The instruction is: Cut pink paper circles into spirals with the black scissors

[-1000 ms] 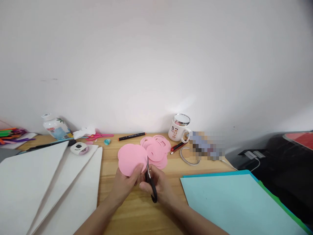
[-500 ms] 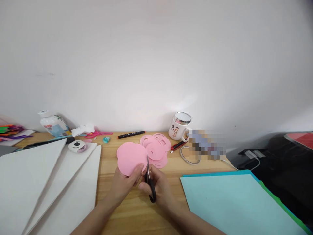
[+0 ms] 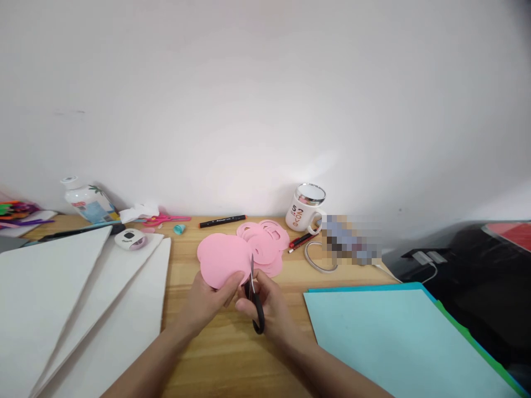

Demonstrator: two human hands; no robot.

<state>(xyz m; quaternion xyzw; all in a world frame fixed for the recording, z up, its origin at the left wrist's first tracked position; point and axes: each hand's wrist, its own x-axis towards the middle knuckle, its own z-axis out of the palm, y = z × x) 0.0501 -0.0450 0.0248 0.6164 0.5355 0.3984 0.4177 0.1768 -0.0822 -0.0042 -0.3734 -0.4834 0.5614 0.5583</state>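
A pink paper cutout (image 3: pixel 223 258) with rounded lobes is pinched in my left hand (image 3: pixel 213 296), thumb on top and fingers underneath. My right hand (image 3: pixel 269 304) grips black-handled scissors (image 3: pixel 258 314), whose blades point away from me along the cutout's right edge. Whether the blades have paper between them is hard to make out. Behind the cutout, several more pink paper pieces (image 3: pixel 267 243) lie overlapping on the wooden table (image 3: pixel 232 354), some with holes in them.
White boards (image 3: pixel 136 298) lie at the left with a small white device (image 3: pixel 129 239) on them. Pink scissors (image 3: pixel 168 219), a black marker (image 3: pixel 223 221) and a white mug (image 3: pixel 306 209) line the back. Light blue sheets (image 3: pixel 385 337) cover the right. A ring-shaped band (image 3: pixel 315 262) lies near the mug.
The view has tilted slightly, so the table items appear a little higher. Both hands keep their grips; the scissors and cutout have shifted only slightly relative to each other.
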